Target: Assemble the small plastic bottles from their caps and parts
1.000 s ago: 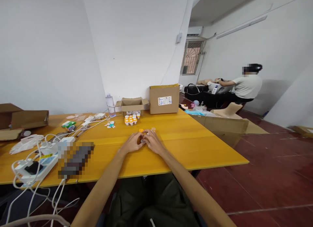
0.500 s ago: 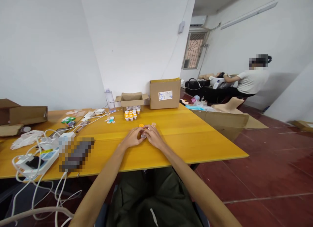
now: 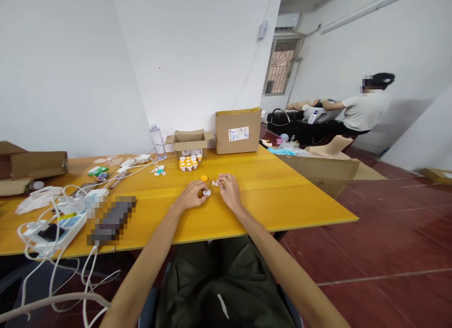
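Note:
Over the table's middle, my left hand (image 3: 191, 195) is closed, its thumb and fingers pinching a small white round piece (image 3: 206, 193). To its right, my right hand (image 3: 229, 191) is also closed, with the fingertips around a small whitish piece (image 3: 215, 183) whose kind is too small to make out. The two hands are apart. Just beyond them an orange round cap (image 3: 204, 178) lies on the table. Farther back stands a cluster of small jars (image 3: 189, 163) with orange and white tops.
An open cardboard box (image 3: 190, 142) and a taller closed carton (image 3: 238, 132) stand by the wall. A water bottle (image 3: 157, 142) is beside them. Small white and teal pieces (image 3: 158, 170) lie left of the jars. A power strip (image 3: 70, 224) with cables fills the left. A person (image 3: 363, 109) sits far right.
My hands, close together before, have parted. My right hand moved right with a small whitish piece, and the white round piece in my left hand now shows.

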Demonstrator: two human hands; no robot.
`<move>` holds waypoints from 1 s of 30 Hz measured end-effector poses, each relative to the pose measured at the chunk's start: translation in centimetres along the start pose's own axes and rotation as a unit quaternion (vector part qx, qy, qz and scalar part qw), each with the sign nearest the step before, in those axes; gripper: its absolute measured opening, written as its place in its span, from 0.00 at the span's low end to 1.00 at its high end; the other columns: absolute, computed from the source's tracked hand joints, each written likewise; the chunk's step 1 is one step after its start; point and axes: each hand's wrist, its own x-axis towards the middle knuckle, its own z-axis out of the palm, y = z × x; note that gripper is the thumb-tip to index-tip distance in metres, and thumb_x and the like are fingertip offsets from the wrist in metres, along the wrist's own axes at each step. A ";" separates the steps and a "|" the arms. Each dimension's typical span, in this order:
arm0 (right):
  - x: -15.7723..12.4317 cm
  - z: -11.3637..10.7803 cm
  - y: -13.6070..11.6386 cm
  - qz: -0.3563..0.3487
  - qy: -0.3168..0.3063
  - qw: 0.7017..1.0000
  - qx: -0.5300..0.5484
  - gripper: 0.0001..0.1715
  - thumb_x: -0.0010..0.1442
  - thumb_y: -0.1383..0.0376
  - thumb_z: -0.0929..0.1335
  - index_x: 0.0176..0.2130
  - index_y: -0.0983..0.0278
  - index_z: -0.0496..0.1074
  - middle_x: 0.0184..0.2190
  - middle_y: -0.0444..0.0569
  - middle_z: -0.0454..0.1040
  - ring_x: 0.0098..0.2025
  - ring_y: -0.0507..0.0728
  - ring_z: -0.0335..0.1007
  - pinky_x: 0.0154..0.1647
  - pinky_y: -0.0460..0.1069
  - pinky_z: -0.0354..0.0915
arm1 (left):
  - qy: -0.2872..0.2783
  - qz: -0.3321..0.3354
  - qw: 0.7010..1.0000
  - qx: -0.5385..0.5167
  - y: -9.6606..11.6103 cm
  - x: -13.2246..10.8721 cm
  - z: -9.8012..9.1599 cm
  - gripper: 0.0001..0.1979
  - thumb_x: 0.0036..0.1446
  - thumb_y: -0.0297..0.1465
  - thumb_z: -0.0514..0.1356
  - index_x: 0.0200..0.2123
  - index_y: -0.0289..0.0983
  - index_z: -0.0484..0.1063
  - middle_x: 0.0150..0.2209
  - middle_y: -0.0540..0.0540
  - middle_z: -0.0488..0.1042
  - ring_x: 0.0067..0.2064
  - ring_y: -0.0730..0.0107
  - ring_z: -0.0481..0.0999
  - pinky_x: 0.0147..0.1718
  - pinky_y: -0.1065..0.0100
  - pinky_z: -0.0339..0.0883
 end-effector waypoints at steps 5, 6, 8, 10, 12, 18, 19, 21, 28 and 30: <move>-0.1 0.0 0.9 0.025 -0.012 0.999 -0.028 0.12 0.64 0.68 0.63 0.34 0.59 0.75 0.41 0.53 0.75 0.47 0.62 0.67 0.52 0.58 0.62 | 0.003 0.005 1.000 -0.008 -0.1 0.1 0.1 0.03 0.57 0.30 0.58 0.35 0.42 0.71 0.39 0.48 0.76 0.44 0.62 0.75 0.50 0.61 0.68; -0.1 0.1 1.1 0.031 -0.016 0.999 -0.034 0.12 0.64 0.68 0.63 0.35 0.59 0.75 0.42 0.53 0.75 0.47 0.63 0.67 0.52 0.58 0.61 | 0.006 0.005 1.000 -0.011 -0.1 0.1 0.1 0.02 0.58 0.30 0.58 0.35 0.42 0.71 0.39 0.47 0.76 0.44 0.62 0.75 0.49 0.61 0.68; -0.1 0.2 1.6 0.044 -0.020 0.998 -0.042 0.12 0.64 0.67 0.63 0.36 0.60 0.76 0.42 0.54 0.75 0.46 0.63 0.67 0.52 0.58 0.61 | 0.009 0.003 1.000 -0.018 -0.3 0.2 0.2 0.03 0.60 0.31 0.57 0.34 0.42 0.71 0.39 0.47 0.76 0.44 0.62 0.75 0.49 0.61 0.68; -0.2 0.3 2.1 0.056 -0.016 0.997 -0.044 0.13 0.64 0.66 0.62 0.37 0.60 0.76 0.41 0.54 0.75 0.45 0.63 0.66 0.51 0.58 0.61 | 0.007 -0.002 1.000 -0.021 -0.6 0.4 0.3 0.05 0.62 0.32 0.56 0.34 0.41 0.72 0.38 0.47 0.75 0.44 0.62 0.75 0.49 0.60 0.68; -0.3 0.5 2.5 0.063 -0.002 0.997 -0.041 0.13 0.64 0.65 0.63 0.37 0.59 0.77 0.39 0.52 0.76 0.43 0.63 0.66 0.50 0.58 0.61 | 0.005 -0.003 1.000 -0.024 -0.8 0.5 0.5 0.07 0.63 0.32 0.56 0.33 0.41 0.72 0.38 0.47 0.75 0.44 0.62 0.75 0.49 0.60 0.68; -0.5 1.0 2.7 0.084 0.022 0.995 -0.056 0.13 0.64 0.65 0.63 0.34 0.58 0.77 0.38 0.52 0.76 0.42 0.63 0.67 0.48 0.57 0.61 | 0.020 0.008 0.999 -0.035 -1.1 0.5 0.4 0.10 0.65 0.34 0.55 0.33 0.40 0.72 0.40 0.45 0.75 0.45 0.62 0.74 0.49 0.60 0.67; -0.5 1.0 2.7 0.091 0.020 0.994 -0.059 0.13 0.64 0.65 0.63 0.34 0.59 0.77 0.38 0.52 0.76 0.42 0.63 0.67 0.48 0.57 0.61 | 0.025 0.006 0.999 -0.034 -1.1 0.6 0.4 0.10 0.65 0.35 0.55 0.33 0.40 0.72 0.40 0.45 0.75 0.45 0.62 0.74 0.49 0.60 0.67; -0.5 0.9 2.7 0.101 0.015 0.993 -0.062 0.12 0.64 0.65 0.63 0.35 0.59 0.77 0.39 0.53 0.76 0.43 0.63 0.67 0.48 0.57 0.61 | 0.032 0.002 0.999 -0.031 -1.0 0.6 0.3 0.10 0.66 0.35 0.55 0.33 0.40 0.73 0.40 0.45 0.75 0.45 0.62 0.74 0.49 0.60 0.67; -0.3 0.7 3.1 0.112 -0.009 0.991 -0.070 0.12 0.64 0.63 0.64 0.35 0.59 0.76 0.40 0.54 0.75 0.43 0.64 0.68 0.47 0.57 0.61 | 0.006 -0.006 1.000 -0.020 -0.9 0.6 0.3 0.08 0.63 0.32 0.56 0.31 0.41 0.72 0.37 0.46 0.75 0.43 0.62 0.74 0.48 0.60 0.67; -0.4 0.8 3.2 0.112 0.024 0.991 -0.066 0.12 0.64 0.62 0.64 0.34 0.59 0.76 0.38 0.53 0.76 0.42 0.63 0.68 0.46 0.56 0.62 | 0.006 -0.010 1.000 -0.021 -1.0 0.6 0.4 0.08 0.62 0.32 0.57 0.30 0.41 0.72 0.36 0.46 0.75 0.43 0.61 0.75 0.48 0.60 0.68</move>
